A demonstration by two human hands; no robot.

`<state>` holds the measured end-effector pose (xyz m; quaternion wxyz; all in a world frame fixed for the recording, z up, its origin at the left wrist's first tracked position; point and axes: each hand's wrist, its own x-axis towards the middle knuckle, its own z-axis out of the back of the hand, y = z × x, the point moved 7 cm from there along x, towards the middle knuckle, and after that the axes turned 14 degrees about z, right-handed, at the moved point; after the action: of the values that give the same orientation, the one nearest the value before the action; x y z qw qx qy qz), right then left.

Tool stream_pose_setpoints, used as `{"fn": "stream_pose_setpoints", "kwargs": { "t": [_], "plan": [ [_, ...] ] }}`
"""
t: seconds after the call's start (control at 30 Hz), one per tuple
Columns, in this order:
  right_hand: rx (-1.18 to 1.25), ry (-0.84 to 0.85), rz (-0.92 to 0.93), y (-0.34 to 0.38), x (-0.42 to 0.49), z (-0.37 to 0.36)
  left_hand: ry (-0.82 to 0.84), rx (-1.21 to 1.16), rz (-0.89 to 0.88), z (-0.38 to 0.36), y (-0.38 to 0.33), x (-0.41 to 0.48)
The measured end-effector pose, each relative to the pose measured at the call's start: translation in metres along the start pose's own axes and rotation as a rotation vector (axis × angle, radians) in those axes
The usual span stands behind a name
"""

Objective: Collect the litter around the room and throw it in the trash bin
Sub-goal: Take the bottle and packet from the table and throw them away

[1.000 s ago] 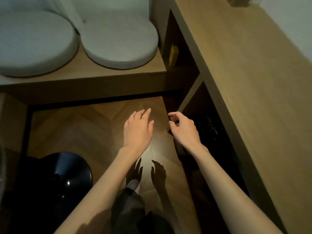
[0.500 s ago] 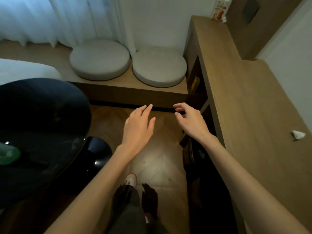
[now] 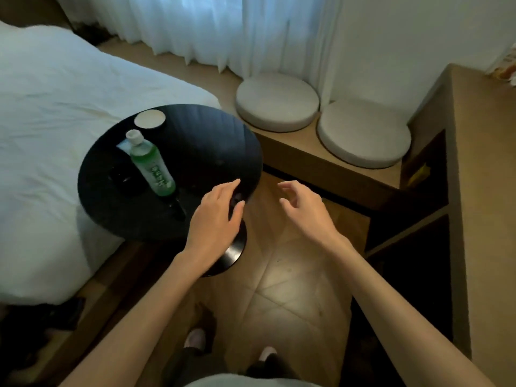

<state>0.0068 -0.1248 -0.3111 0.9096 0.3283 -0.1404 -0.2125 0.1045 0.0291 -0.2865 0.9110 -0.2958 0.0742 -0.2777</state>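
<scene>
A green plastic bottle (image 3: 152, 164) with a white cap stands on the round black side table (image 3: 212, 141), left of centre. Behind it on the same table sits a white round cup or lid (image 3: 150, 119), and a small pale paper scrap (image 3: 122, 146) lies by the bottle's cap. My left hand (image 3: 216, 216) hovers over the table's near right edge, fingers apart and empty. Over the wooden floor to the right, my right hand (image 3: 305, 209) hangs with fingers loosely curled, holding nothing. No trash bin is in view.
A bed with white sheets (image 3: 55, 121) fills the left. Two round grey cushions (image 3: 276, 101) lie on a low wooden bench under white curtains. A long wooden shelf unit (image 3: 485, 191) runs along the right, with a yellow item (image 3: 418, 174) in a cubby. A snack packet (image 3: 506, 67) shows far right.
My view has swung up and left, bringing the bed and the whole black table with the bottle into sight. Both hands stay empty; the left now hovers over the table's edge.
</scene>
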Motion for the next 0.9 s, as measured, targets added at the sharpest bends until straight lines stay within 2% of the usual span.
{"fn": "stream_pose_setpoints", "kwargs": {
  "t": [0.2, 0.47, 0.67, 0.9],
  "plan": [
    [0.101, 0.046, 0.042, 0.065, 0.031, -0.079, -0.026, -0.027, 0.162, 0.047, 0.113, 0.011],
    [0.264, -0.014, -0.078, 0.136, 0.088, -0.172, 0.027, -0.041, 0.281, 0.093, 0.261, 0.069],
    [0.314, -0.104, -0.160, 0.153, 0.136, -0.219, 0.093, -0.091, 0.309, 0.104, 0.317, 0.124],
    [0.265, -0.165, -0.105, 0.149, 0.189, -0.242, 0.163, -0.067, 0.340, 0.072, 0.342, 0.192]
  ]
}}
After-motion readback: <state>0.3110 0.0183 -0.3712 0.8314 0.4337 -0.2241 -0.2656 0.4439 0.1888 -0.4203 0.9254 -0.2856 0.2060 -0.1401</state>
